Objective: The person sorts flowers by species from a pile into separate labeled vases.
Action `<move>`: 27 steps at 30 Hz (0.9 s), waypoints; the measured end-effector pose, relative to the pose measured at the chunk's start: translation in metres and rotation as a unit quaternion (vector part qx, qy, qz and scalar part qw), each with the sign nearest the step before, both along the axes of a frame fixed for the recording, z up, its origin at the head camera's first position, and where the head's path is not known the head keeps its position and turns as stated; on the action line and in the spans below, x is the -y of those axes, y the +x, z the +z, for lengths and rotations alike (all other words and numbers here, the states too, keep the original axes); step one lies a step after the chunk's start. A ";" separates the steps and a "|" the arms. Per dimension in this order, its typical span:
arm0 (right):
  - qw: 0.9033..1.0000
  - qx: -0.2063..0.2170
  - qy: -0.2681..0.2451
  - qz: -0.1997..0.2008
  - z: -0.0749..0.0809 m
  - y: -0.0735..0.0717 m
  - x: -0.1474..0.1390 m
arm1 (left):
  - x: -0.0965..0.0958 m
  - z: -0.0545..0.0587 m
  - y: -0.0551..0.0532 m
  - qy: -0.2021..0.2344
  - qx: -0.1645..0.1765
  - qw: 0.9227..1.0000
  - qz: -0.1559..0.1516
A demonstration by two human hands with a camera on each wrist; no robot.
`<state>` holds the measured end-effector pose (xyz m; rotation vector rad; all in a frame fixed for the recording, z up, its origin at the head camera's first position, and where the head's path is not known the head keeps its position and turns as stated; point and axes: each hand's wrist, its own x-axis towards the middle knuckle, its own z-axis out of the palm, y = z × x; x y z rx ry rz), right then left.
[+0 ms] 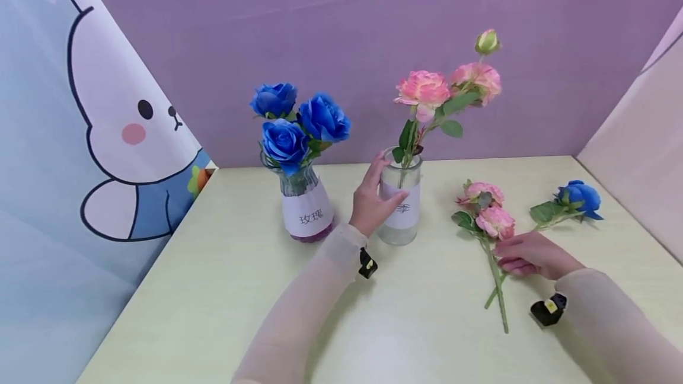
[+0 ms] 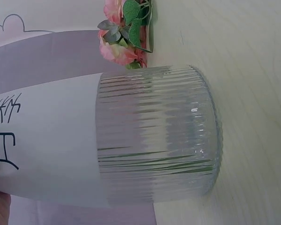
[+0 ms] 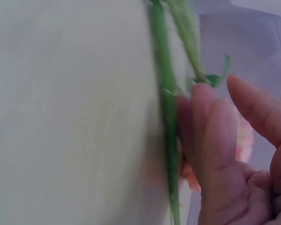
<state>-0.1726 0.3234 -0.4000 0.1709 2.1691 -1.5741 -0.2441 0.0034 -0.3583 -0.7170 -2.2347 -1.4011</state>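
My left hand point(image 1: 372, 200) holds a clear glass vase point(image 1: 397, 236), fingers at its left side and thumb across the front by the paper label. In the left wrist view the ribbed lower glass point(image 2: 154, 136) shows stems inside. Pink flowers point(image 1: 424, 90) and a green bud point(image 1: 487, 42) rise from this vase. My right hand point(image 1: 533, 255) is beside two pink flowers point(image 1: 496, 222) lying on the table. In the right wrist view its fingertips are right at a green stem point(image 3: 167, 103), with the thumb apart from the fingers.
Left of the glass vase stands a second labelled vase point(image 1: 306, 212) with three blue roses point(image 1: 284, 142). A single blue rose point(image 1: 578, 199) lies at the table's right. A purple backdrop point(image 1: 341, 34) rises behind the table point(image 1: 213, 313), with a rabbit-print cloth point(image 1: 123, 123) at left.
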 end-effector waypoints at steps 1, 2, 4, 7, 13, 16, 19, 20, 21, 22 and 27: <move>1.000 -0.001 0.007 0.005 -0.001 0.000 0.003 | 0.000 0.000 0.000 0.001 -0.001 1.000 0.002; 1.000 -0.002 0.015 0.010 -0.001 -0.001 0.006 | 0.000 -0.001 0.000 0.001 -0.002 1.000 0.003; 0.999 -0.001 0.030 0.014 -0.002 -0.002 0.012 | 0.001 -0.002 0.000 0.004 -0.004 1.000 0.003; 0.999 0.008 0.038 0.014 -0.002 -0.003 0.021 | 0.000 -0.004 0.000 0.005 -0.002 1.000 -0.002; 0.999 0.017 -0.030 0.001 0.001 -0.002 0.031 | -0.001 -0.003 0.000 0.005 -0.011 1.000 -0.003; 0.997 0.017 -0.076 -0.020 0.003 -0.001 0.034 | -0.001 -0.002 -0.001 0.004 -0.021 1.000 -0.001; 0.992 0.013 -0.123 -0.038 0.003 0.001 0.038 | 0.000 -0.003 -0.001 0.004 -0.021 1.000 -0.001; 0.989 0.013 -0.144 -0.042 0.002 0.001 0.040 | 0.000 -0.004 -0.001 0.004 -0.022 1.000 -0.003; 0.985 0.013 -0.166 -0.042 0.002 0.001 0.041 | 0.000 -0.004 -0.001 0.004 -0.022 1.000 -0.003; 0.981 0.012 -0.191 -0.038 0.001 0.001 0.042 | 0.000 -0.004 -0.001 0.004 -0.022 1.000 -0.004; 0.940 0.019 -0.341 -0.008 -0.003 0.003 0.046 | 0.001 -0.002 -0.001 -0.001 -0.029 1.000 -0.001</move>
